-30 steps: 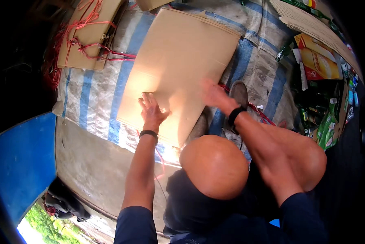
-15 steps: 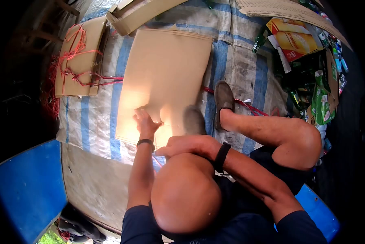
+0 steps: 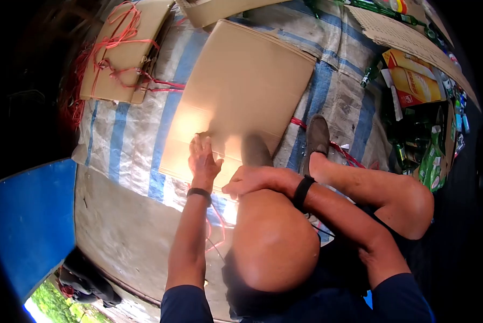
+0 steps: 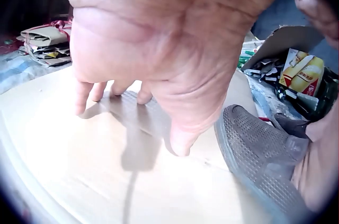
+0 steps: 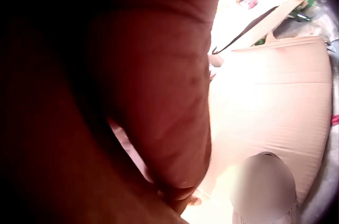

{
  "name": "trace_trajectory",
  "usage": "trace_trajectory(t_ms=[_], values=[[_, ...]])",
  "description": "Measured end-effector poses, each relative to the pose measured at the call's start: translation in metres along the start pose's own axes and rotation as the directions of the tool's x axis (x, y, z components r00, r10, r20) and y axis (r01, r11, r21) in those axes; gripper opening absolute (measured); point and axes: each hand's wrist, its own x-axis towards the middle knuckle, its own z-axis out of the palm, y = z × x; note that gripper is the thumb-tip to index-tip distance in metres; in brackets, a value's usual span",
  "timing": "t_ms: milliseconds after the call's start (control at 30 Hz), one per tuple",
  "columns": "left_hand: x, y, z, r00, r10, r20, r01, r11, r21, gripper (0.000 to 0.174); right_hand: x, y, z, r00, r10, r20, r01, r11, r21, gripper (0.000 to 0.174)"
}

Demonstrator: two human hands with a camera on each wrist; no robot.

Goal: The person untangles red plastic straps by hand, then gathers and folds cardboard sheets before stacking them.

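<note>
My left hand [image 3: 203, 159] lay flat on the cardboard sheet [image 3: 247, 81], near the sheet's near left corner. Its fingers [image 4: 85, 94] were straight and spread a little, the tips pressing down on the brown surface and curled round nothing. The sheet itself lay unfolded in the middle of the blue-striped tarp [image 3: 117, 140], one long edge toward me and the far edge close to the tarp's far side.

My right hand [image 3: 255, 180] rested across my raised knee [image 3: 276, 242], just beside my left wrist. Its fingers were loosely bent over the knee and held nothing that I could see; the right wrist camera showed mostly my own leg in shadow.

My left shoe [image 3: 255, 151] stood on the near edge of the sheet, right beside my pressing hand. My right shoe [image 3: 317, 134] stood off the sheet on the tarp, over a red string [image 3: 338, 148].

At the tarp's far left corner sat a cardboard bundle [image 3: 125, 54] tied with red string. Off the right edge were a yellow carton [image 3: 416, 81] and green bottles [image 3: 408, 145].
</note>
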Motion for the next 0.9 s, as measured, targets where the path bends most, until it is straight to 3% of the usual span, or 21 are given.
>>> trace_trajectory(t_ms=[67,167,233,367,433,467,500,667,733,800,900], values=[[0.003,-0.012,-0.002,0.998,0.048,-0.027,-0.048,0.999,-0.009,0.094,0.019,0.019,-0.009,0.982,-0.188,-0.033,0.153,0.879,-0.451,0.056],[0.001,-0.027,-0.002,0.997,0.06,-0.046,-0.064,0.995,-0.083,0.093,0.001,0.003,-0.048,0.981,-0.184,-0.054,0.091,0.695,-0.714,0.045],[-0.003,-0.033,-0.005,0.991,0.106,-0.078,-0.11,0.993,-0.043,0.09,-0.01,-0.006,-0.089,0.974,-0.222,-0.052,0.11,0.657,-0.746,0.04],[-0.007,-0.032,-0.025,0.983,-0.035,-0.181,0.037,0.999,0.01,0.093,-0.062,-0.057,-0.168,0.982,-0.058,-0.178,-0.128,0.482,-0.866,0.029],[0.001,-0.049,-0.019,0.981,-0.028,-0.19,0.007,0.994,-0.106,0.094,-0.084,-0.072,-0.207,0.973,-0.181,-0.144,-0.062,0.396,-0.916,0.023],[0.005,-0.055,-0.019,0.979,-0.003,-0.205,-0.041,0.977,-0.208,0.094,-0.097,-0.087,-0.213,0.962,-0.214,-0.17,-0.068,0.416,-0.907,0.021],[0.003,-0.049,-0.024,0.988,-0.056,-0.145,0.035,0.989,-0.143,0.094,-0.107,-0.106,-0.216,0.949,-0.246,-0.197,-0.073,0.437,-0.897,0.019],[-0.002,-0.051,-0.009,0.973,-0.056,-0.223,0.033,0.994,-0.106,0.092,-0.135,-0.195,-0.179,0.936,-0.161,-0.312,-0.213,0.448,-0.869,0.019],[-0.004,-0.056,-0.008,0.977,-0.049,-0.209,0.029,0.995,-0.098,0.088,-0.138,-0.198,-0.171,0.932,-0.113,-0.345,-0.262,0.449,-0.854,0.02],[-0.002,-0.059,-0.011,0.977,-0.022,-0.214,0.003,0.996,-0.089,0.085,-0.142,-0.192,-0.169,0.924,-0.139,-0.357,-0.242,0.51,-0.826,0.021],[0.0,-0.056,-0.021,0.987,-0.055,-0.151,0.037,0.992,-0.123,0.084,-0.144,-0.16,-0.189,0.927,-0.155,-0.34,-0.223,0.501,-0.837,0.024]])
